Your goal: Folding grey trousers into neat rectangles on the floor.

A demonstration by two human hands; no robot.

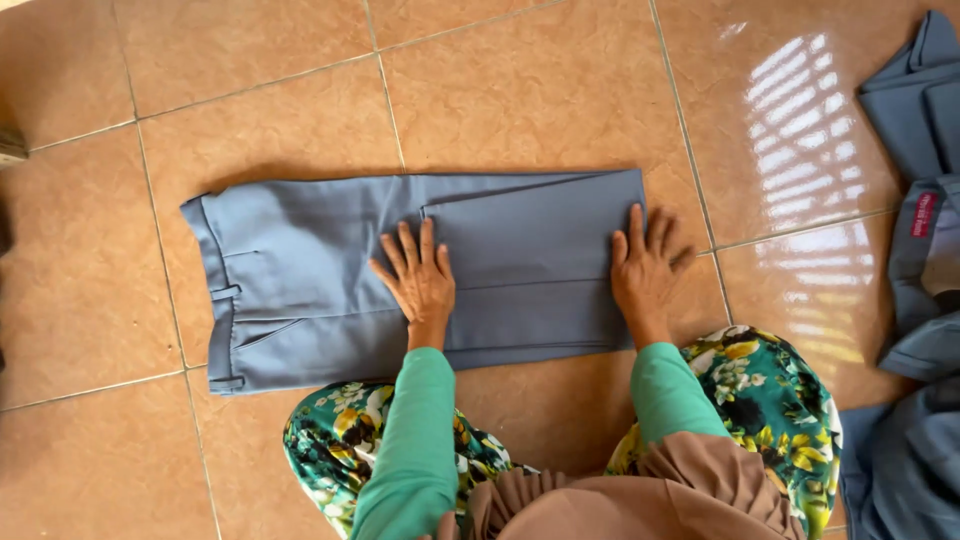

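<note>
Now two hands, left [420, 280] and right [645, 270], flat open on one folded grey trousers [300, 260], tiled floor [250, 90]

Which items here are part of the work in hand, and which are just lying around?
In hand:
- grey trousers, folded over on the floor, waistband to the left
- left hand, flat on the fold's edge
- right hand, flat at the folded end

Lying about:
- pile of grey-blue garments at the right edge, untouched
- tiled floor

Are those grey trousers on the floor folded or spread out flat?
Folded. The grey trousers have their legs doubled back over themselves, a layer edge showing beside the left hand; the right hand presses the fold.
</note>
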